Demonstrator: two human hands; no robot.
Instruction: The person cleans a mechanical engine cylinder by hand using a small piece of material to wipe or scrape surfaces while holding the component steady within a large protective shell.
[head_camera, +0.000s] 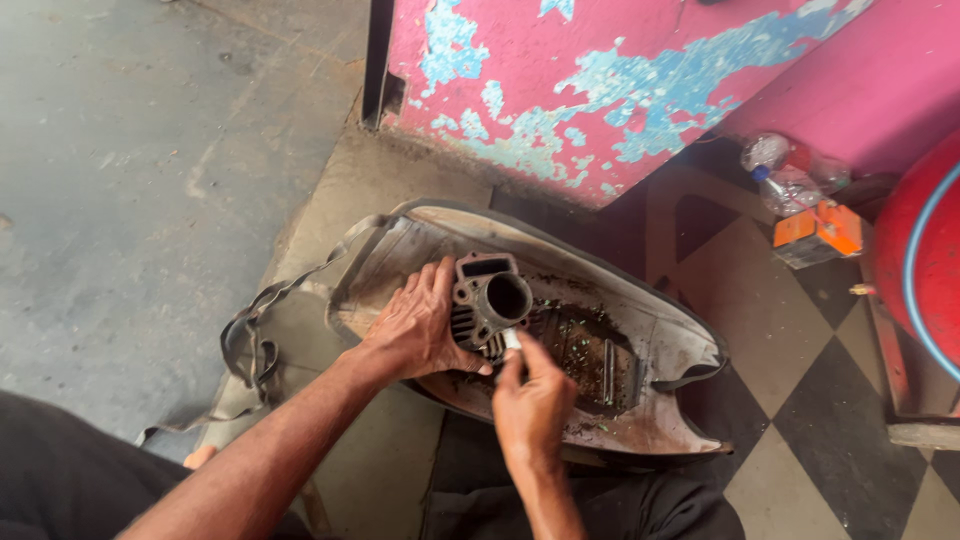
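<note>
Cylinder: finned metal engine cylinder (488, 305), grey-brown, greasy, round bore facing up, rectangular port on its top edge. Sits over the upturned shell, at its middle.
Left hand: left hand (420, 322) wraps the cylinder's finned side, fingers curled over the top, thumb below.
Right hand: right hand (530, 400) pinches a small pale tool (512, 341), tip against the cylinder's lower edge. Cannot tell what kind of tool.
Shell: wide moulded plastic shell (665, 345), upside down, grey inside, caked in dirt and oily grit, ribbed recess in the centre. Rests across the person's lap.
Strip: dark rubber strip (250, 345) hangs loose off the shell's left end, looped and twisted.
Floor: bare rough concrete (130, 180) on the left; black and cream diamond tiles (800, 350) on the right, dusty.
Wall: pink painted panel (560, 80), paint flaking to pale blue patches.
Around: crumpled clear plastic bottle (790, 175) and orange carton (820, 232) by the wall; red tank (920, 250) with a blue hose at the right edge. All well apart from the hands.
</note>
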